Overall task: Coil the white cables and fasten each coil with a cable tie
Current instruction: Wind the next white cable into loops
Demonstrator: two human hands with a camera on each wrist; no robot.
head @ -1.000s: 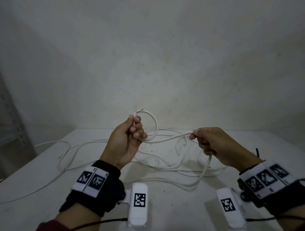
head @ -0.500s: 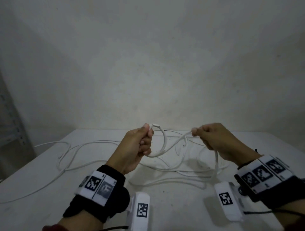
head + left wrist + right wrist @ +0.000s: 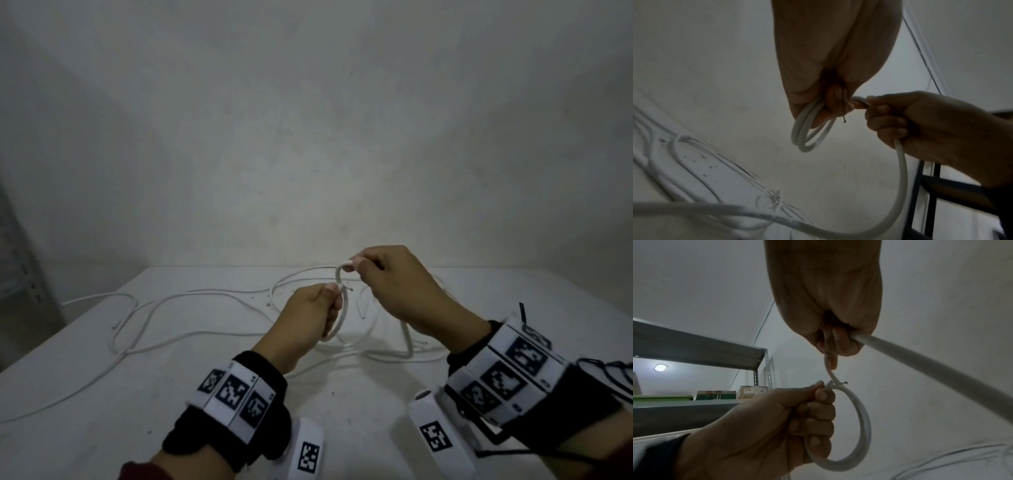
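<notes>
Coil (image 3: 339,315) small, two turns, gripped in curled left hand (image 3: 305,318) above table (image 3: 137,394). Right hand (image 3: 397,284) pinching cable (image 3: 900,170) just above. Risks: stiff turns springing open under loose grip; slack snagging among loose cables (image 3: 178,308) left; tie not identified.

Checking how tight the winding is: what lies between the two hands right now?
Only a short arc of white cable, bridging the left hand to the right hand; the head view shows it.

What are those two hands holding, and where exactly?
Left hand grips the small coil of white cable at its side; right hand pinches the same cable just beyond the coil.
</notes>
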